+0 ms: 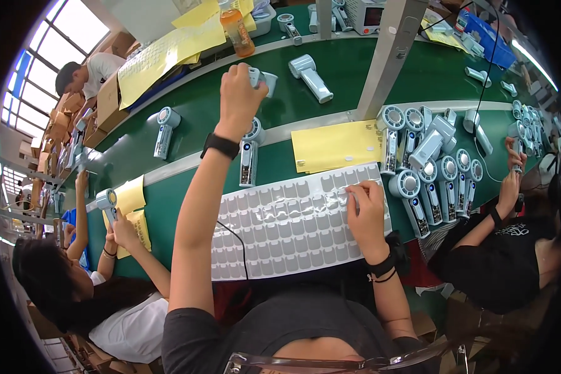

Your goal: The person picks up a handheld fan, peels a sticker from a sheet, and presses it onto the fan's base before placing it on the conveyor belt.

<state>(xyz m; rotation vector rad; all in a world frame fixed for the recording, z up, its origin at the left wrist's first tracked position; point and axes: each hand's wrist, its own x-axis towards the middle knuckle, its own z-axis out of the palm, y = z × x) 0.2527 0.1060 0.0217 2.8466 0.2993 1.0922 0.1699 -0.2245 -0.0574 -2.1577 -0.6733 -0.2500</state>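
My left hand (pixel 242 93) reaches out over the green surface, its fingers closed round a pale blue handheld fan (pixel 265 82). Just below that wrist a fan with a see-through handle (pixel 248 163) lies by the metal rail, its head partly hidden. A white sheet of grey stickers (pixel 287 230) lies in front of me. At its upper right part my right hand (pixel 366 215) bends over with thumb and fingers pinched together. What is between those fingertips is too small to tell.
Several fans (pixel 409 185) are bunched to the right of the sheet. Beyond it lie yellow paper (pixel 336 148) and a metal post (pixel 389 62). A bottle of orange drink (pixel 237 31) stands at the back. Co-workers sit at both sides; the left one holds a fan (pixel 106 201).
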